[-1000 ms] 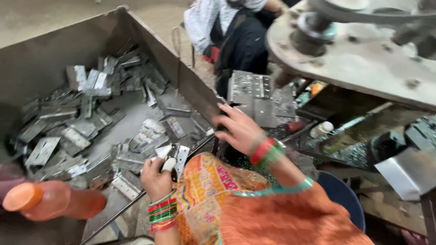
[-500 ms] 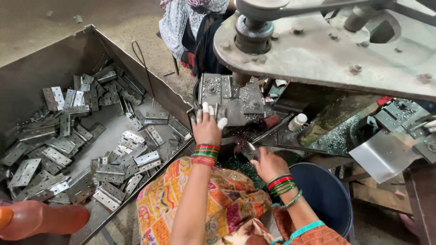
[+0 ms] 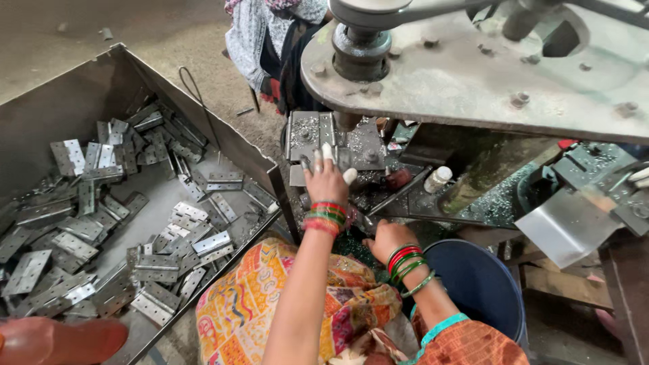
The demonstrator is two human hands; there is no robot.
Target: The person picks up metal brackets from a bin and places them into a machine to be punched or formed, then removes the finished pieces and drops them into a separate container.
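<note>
My left hand (image 3: 327, 181), its fingertips wrapped in white tape, lies stretched out on the press bed (image 3: 307, 132) under the ram (image 3: 360, 47). It holds a grey hinge plate (image 3: 297, 176) flat there. My right hand (image 3: 385, 238) is curled at the bench's front edge around the end of a dark metal rod (image 3: 433, 218). Both wrists carry red and green bangles. A patterned orange cloth (image 3: 243, 304) covers my lap.
A large steel bin (image 3: 74, 101) on the left holds several loose hinge plates (image 3: 176, 257). A blue bucket (image 3: 483, 284) stands by my right arm. A small white bottle (image 3: 438, 178) sits on the bench. Another person (image 3: 267, 40) sits beyond the press. An orange bottle (image 3: 61, 341) lies bottom left.
My left hand rose from the bin's edge with a hinge plate and now rests on the press bed. My right hand dropped from the press bed to the bench's front edge.
</note>
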